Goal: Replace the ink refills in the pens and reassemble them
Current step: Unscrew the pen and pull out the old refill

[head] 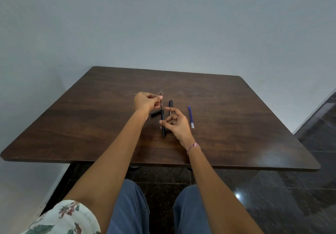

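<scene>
My left fingers (157,98) are pinched on a thin dark refill (161,100) near its upper part, and my right hand (175,122) grips the black barrel (163,124) between thumb and fingertips about midway along, the other fingers loosely curled. The refill stands half out of the barrel's far end, above the middle of the table (91,124). Both pieces share one long axis, running near to far and a little upward: the refill's fine tip points away from me toward the wall, the barrel's closed end points back at me. I judge the refill to be very light, narrow and somewhat bendy, so it wants a soft pinch close to the barrel mouth and a straight pull or push along that axis; any sideways lean could bow it or smear ink. The barrel looks stiff, smooth and a bit slippery, best held around its middle as now. Lying on the table are a short black cap (155,114) just left of the barrel, another black pen part (171,104) to the right beyond my right fingers, and farther right two blue refills (190,116) side by side, also lying near to far. A small metal bit near my right fingers is too small to identify.
</scene>
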Available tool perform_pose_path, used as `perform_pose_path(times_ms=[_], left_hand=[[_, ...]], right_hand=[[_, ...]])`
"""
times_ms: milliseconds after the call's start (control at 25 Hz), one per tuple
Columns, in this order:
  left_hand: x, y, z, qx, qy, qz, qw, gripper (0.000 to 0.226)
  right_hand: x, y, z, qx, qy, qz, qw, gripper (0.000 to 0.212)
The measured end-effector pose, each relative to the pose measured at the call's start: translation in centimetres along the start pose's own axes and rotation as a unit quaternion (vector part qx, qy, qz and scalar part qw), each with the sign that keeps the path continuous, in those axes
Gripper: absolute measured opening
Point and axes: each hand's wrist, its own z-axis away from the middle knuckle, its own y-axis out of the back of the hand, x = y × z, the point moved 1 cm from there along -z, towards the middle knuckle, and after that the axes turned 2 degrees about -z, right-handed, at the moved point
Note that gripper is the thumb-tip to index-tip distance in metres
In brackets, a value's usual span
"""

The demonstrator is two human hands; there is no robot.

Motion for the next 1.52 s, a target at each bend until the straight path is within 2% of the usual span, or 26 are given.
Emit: perform_pose_path(times_ms=[280, 520, 640, 840, 960, 1120, 1320, 1520], left_hand=[[2.2, -1.0, -1.8, 0.035, -0.028, 0.015, 0.999, 0.016], [3.0, 0.1, -3.3, 0.046, -0.002, 0.045, 0.998, 0.006], [3.6, 1.8, -4.5, 0.057, 0.005, 0.030, 0.998, 0.014], [3.2, 6.5, -6.6, 0.085, 0.014, -0.123, 0.989, 0.019], [2.2, 9.3, -7.2, 0.105, 0.040, -0.261, 0.959, 0.020], [1.1, 10.7, -6.7, 0.107, 0.056, -0.363, 0.924, 0.023], [0.2, 10.5, -5.9, 0.108, 0.050, -0.427, 0.897, 0.023], [-0.3, 10.3, -6.0, 0.098, 0.063, -0.429, 0.896, 0.021]], right_hand=[[-0.1, -0.2, -0.3, -0.006, -0.011, -0.012, 1.000, 0.049], [0.1, -0.2, -0.5, -0.012, -0.015, -0.012, 1.000, 0.051], [-0.1, -0.3, -0.6, -0.011, -0.016, -0.012, 1.000, 0.051], [-0.1, -0.3, -0.4, -0.012, -0.018, -0.027, 0.999, 0.051], [-0.3, -0.3, -0.4, -0.013, -0.018, -0.032, 0.999, 0.050], [-0.5, -0.3, -0.3, -0.013, -0.018, -0.023, 0.999, 0.050], [-0.8, -0.5, -0.3, -0.012, -0.016, -0.014, 1.000, 0.050], [-0.7, -0.6, -0.5, -0.011, -0.018, -0.018, 1.000, 0.050]])
